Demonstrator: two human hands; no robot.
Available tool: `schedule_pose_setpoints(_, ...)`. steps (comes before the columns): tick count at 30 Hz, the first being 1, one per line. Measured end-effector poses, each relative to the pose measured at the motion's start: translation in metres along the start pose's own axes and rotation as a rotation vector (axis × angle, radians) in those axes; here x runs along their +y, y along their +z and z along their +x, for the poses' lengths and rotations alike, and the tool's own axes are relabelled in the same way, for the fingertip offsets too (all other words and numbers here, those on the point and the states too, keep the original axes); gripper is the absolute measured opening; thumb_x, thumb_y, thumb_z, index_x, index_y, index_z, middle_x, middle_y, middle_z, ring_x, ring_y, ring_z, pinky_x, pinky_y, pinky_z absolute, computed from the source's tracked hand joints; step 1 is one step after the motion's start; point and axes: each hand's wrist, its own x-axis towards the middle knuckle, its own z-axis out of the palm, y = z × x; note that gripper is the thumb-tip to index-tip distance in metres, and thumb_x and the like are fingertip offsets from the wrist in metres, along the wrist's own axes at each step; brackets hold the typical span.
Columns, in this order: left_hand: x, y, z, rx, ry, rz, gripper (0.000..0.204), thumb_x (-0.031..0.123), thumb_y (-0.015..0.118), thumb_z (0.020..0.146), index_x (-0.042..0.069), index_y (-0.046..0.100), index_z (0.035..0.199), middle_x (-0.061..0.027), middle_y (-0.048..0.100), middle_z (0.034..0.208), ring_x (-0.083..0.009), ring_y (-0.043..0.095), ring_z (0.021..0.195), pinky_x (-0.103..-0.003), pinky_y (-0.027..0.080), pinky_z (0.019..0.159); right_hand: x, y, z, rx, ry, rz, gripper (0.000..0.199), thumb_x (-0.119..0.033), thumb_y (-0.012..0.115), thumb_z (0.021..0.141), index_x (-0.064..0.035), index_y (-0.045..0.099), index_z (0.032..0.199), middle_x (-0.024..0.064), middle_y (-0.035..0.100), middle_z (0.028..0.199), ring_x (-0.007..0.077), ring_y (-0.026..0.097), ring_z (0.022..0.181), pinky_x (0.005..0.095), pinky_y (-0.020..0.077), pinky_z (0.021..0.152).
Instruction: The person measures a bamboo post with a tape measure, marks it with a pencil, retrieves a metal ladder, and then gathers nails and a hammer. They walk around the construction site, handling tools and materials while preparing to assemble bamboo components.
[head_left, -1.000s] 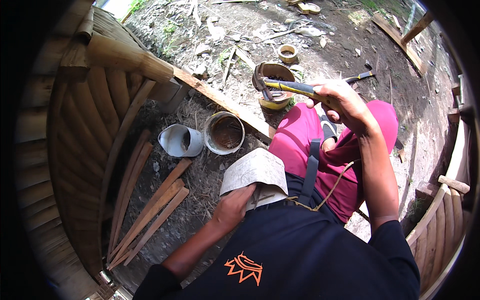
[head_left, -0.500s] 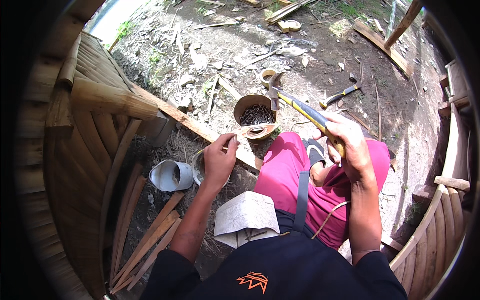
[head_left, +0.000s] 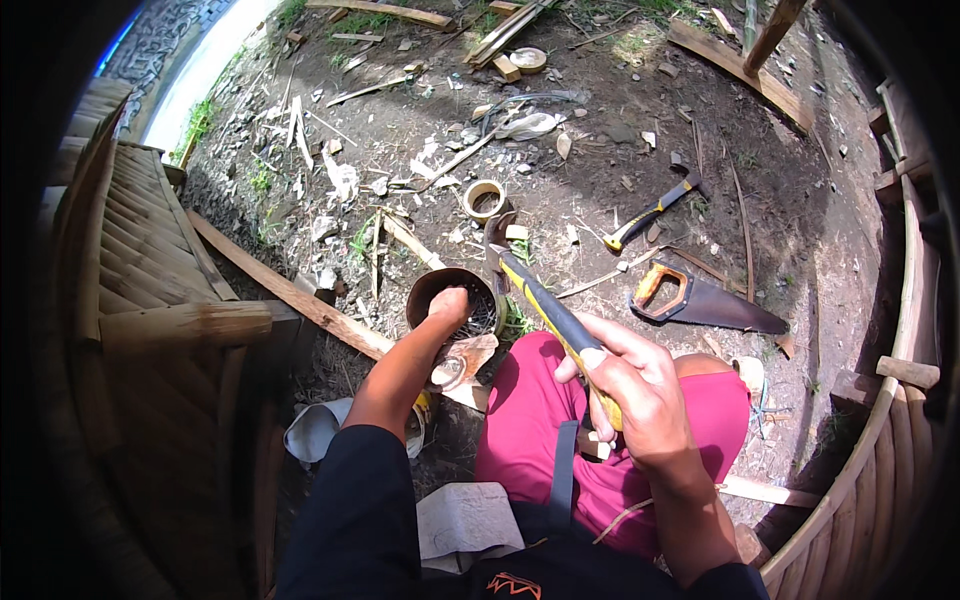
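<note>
My left hand (head_left: pixel 450 303) reaches down into a round, rusty can (head_left: pixel 424 290) that holds many loose nails (head_left: pixel 482 312). Its fingers are hidden inside, so whether they grip a nail does not show. In my right hand (head_left: pixel 632 388) is a claw hammer (head_left: pixel 548 305), gripped low on its yellow and black handle above my lap. The hammer's head points away from me, at the can's right side. A bent, rusty lid-like flap (head_left: pixel 466 360) sticks out at the can's near side.
A tape roll (head_left: pixel 484 200) lies beyond the can. To the right are a second hammer-like tool (head_left: pixel 652 212) and a handsaw (head_left: pixel 715 305). White pails (head_left: pixel 318 432) stand under my left arm. A long board (head_left: pixel 290 285) runs past the can; bamboo structures (head_left: pixel 165 330) flank me.
My left hand has gone from above the pails forward into the nail can. The hammer stays in my right hand, now lower over my lap. The handsaw has come into view.
</note>
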Motion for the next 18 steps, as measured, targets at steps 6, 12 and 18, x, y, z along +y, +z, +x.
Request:
schedule_pose_setpoints(6, 0.004, -0.018, -0.005, -0.047, -0.063, -0.006, 0.032, 0.027, 0.067, 0.079, -0.002, 0.071, 0.091, -0.0242, 0.068, 0.099, -0.037, 0.067, 0.096, -0.045, 0.054, 0.083, -0.017, -0.014, 0.045, 0.083, 0.082, 0.111, 0.047, -0.014, 0.05, 0.092, 0.008, 0.047, 0.133, 0.0076, 0.063, 0.085, 0.006, 0.049, 0.047, 0.0219, 0.04, 0.044)
schedule_pose_setpoints(12, 0.014, -0.084, -0.051, -0.093, -0.171, -0.129, 0.027, 0.026, 0.074, 0.073, 0.001, 0.073, 0.083, -0.0247, 0.069, 0.085, -0.0372, 0.069, 0.085, -0.044, 0.055, 0.079, -0.022, -0.022, 0.086, 0.302, 0.088, 0.068, 0.033, -0.013, 0.051, 0.092, 0.0044, 0.056, 0.119, 0.0047, 0.061, 0.073, 0.0075, 0.049, 0.043, 0.0233, 0.0401, 0.04)
schedule_pose_setpoints(18, 0.051, -0.195, -0.148, -0.196, -0.2, -0.354, 0.024, 0.023, 0.072, 0.079, -0.001, 0.073, 0.08, -0.0151, 0.069, 0.068, -0.0213, 0.07, 0.063, -0.036, 0.056, 0.066, -0.034, -0.026, 0.067, 0.378, 0.158, 0.172, 0.03, -0.016, 0.05, 0.091, 0.0005, 0.06, 0.114, 0.0041, 0.06, 0.069, 0.0093, 0.049, 0.039, 0.0231, 0.038, 0.035)
